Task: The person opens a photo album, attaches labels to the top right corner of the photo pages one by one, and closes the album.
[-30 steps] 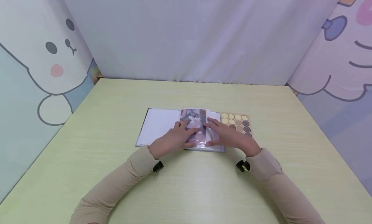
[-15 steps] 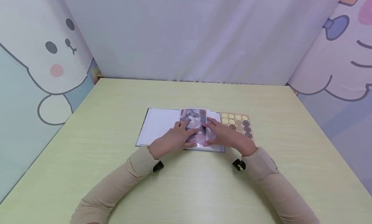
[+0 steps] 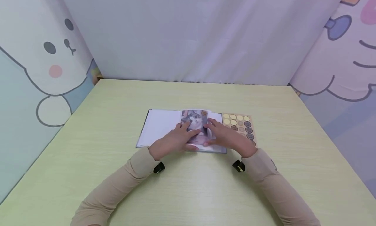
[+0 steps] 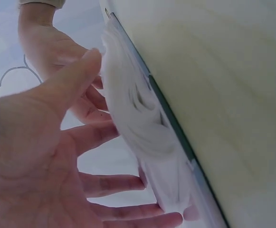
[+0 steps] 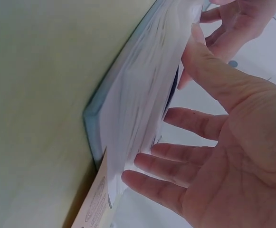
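A photo album (image 3: 158, 126) lies open in the head view, with white pages and clear sleeves. On its right side is a cat picture (image 3: 194, 118) bearing a round brown sticker (image 3: 204, 113) near its top right corner. My left hand (image 3: 174, 138) rests on the picture from the left, fingers extended. My right hand (image 3: 227, 137) touches the picture's right edge with spread, gently bent fingers. In the right wrist view the stacked album pages (image 5: 145, 71) stand between the thumb and fingers of neither hand; the fingertips meet the top page.
A tan sheet of round stickers (image 3: 241, 123), some yellow and some dark, lies against the album's right side. Everything lies on a pale wooden table (image 3: 188, 190). A white curtain (image 3: 188, 37) hangs behind, and cartoon-printed cloths flank both sides.
My right hand has slid slightly left along the picture's right edge. My left hand stays on the picture, nearly still.
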`<control>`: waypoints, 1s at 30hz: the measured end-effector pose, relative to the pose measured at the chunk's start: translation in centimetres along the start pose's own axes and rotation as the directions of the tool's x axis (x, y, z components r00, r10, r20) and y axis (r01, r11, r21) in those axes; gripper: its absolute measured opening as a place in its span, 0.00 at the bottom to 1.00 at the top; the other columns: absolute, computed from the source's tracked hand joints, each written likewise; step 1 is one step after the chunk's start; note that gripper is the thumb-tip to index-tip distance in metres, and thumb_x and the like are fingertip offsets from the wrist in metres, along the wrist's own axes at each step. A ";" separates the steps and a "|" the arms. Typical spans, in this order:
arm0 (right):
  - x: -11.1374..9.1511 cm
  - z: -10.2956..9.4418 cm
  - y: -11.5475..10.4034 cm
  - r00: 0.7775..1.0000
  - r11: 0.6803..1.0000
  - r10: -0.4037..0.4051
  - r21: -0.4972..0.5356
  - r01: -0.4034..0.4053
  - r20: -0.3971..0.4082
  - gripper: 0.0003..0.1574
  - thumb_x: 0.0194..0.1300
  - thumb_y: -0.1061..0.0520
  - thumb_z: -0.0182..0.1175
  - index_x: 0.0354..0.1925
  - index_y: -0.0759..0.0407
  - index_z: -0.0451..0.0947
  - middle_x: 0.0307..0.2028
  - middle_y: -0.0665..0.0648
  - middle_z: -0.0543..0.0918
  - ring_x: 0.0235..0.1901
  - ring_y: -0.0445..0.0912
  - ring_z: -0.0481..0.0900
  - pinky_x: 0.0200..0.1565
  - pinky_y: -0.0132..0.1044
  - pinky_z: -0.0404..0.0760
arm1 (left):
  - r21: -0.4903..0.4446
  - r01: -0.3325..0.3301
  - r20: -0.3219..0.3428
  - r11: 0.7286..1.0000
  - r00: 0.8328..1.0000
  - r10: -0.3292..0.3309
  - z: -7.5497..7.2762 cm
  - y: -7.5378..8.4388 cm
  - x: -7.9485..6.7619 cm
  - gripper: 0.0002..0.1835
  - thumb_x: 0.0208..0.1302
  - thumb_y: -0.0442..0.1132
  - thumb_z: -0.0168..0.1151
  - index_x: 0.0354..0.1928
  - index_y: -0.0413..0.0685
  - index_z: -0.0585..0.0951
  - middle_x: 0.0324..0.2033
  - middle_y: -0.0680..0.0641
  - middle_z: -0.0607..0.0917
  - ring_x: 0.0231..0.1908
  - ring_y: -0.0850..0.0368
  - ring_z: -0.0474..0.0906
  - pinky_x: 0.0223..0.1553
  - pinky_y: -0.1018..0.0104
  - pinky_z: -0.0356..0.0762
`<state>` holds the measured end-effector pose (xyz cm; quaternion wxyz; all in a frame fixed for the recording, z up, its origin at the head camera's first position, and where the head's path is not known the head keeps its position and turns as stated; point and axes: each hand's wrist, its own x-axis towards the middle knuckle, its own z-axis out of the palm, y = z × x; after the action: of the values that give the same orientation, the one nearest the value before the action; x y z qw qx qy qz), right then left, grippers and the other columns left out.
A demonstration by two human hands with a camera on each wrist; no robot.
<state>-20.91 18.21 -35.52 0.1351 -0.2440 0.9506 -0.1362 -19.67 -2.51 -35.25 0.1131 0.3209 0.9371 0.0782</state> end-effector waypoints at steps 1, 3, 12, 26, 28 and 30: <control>0.0 0.0 0.0 1.000 1.000 -0.001 -0.009 0.001 -0.003 0.47 0.56 0.39 0.62 0.65 0.63 0.61 0.68 0.71 0.53 0.65 0.64 0.59 0.61 0.54 0.64 | -0.011 0.003 0.006 1.000 1.000 -0.003 0.0 0.0 0.0 0.38 0.57 0.62 0.59 0.68 0.58 0.63 0.68 0.33 0.55 0.62 0.30 0.58 0.54 0.44 0.70; 0.0 0.1 0.0 1.000 1.000 0.000 -0.015 -0.001 -0.004 0.47 0.56 0.38 0.61 0.65 0.63 0.61 0.68 0.72 0.53 0.65 0.64 0.59 0.61 0.55 0.65 | -0.017 0.001 0.003 1.000 1.000 -0.001 -0.1 0.0 0.0 0.39 0.55 0.62 0.61 0.68 0.58 0.64 0.68 0.33 0.56 0.62 0.30 0.58 0.55 0.44 0.69; 0.0 0.3 -0.3 0.999 0.998 -0.031 -0.062 0.028 -0.044 0.48 0.59 0.39 0.59 0.65 0.68 0.58 0.65 0.76 0.56 0.63 0.65 0.63 0.60 0.53 0.67 | -0.031 -0.037 -0.027 0.999 0.999 0.036 -0.3 -0.4 -0.4 0.38 0.56 0.62 0.59 0.68 0.58 0.64 0.67 0.33 0.58 0.61 0.30 0.60 0.55 0.44 0.69; -0.8 -0.4 1.0 1.000 0.972 0.010 0.234 -0.007 -0.009 0.67 0.55 0.28 0.56 0.73 0.59 0.33 0.70 0.64 0.53 0.62 0.56 0.66 0.60 0.50 0.67 | -0.057 -0.048 0.015 0.997 0.999 0.049 -1.5 -1.2 -0.5 0.32 0.63 0.55 0.57 0.68 0.62 0.62 0.67 0.36 0.61 0.60 0.36 0.65 0.52 0.45 0.72; -1.0 -0.7 1.1 1.000 0.971 0.004 0.240 -0.004 0.000 0.67 0.54 0.28 0.56 0.73 0.60 0.34 0.70 0.65 0.54 0.64 0.55 0.63 0.61 0.51 0.66 | -0.077 -0.043 0.029 0.996 0.999 0.046 -1.8 -1.3 -0.7 0.32 0.63 0.52 0.57 0.69 0.61 0.61 0.68 0.36 0.60 0.60 0.36 0.65 0.54 0.45 0.71; -1.1 -0.8 1.1 1.000 0.972 0.000 0.234 -0.002 0.008 0.66 0.54 0.30 0.58 0.73 0.62 0.37 0.70 0.64 0.53 0.67 0.55 0.59 0.64 0.50 0.61 | -0.098 -0.048 0.040 0.994 0.998 0.052 -2.2 -1.3 -0.7 0.33 0.64 0.50 0.56 0.70 0.59 0.60 0.68 0.37 0.60 0.61 0.38 0.64 0.56 0.46 0.69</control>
<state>-20.74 19.87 -34.91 0.1666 -0.2264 0.9276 -0.2461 -20.46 -4.17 -33.35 0.1467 0.3400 0.9212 0.1196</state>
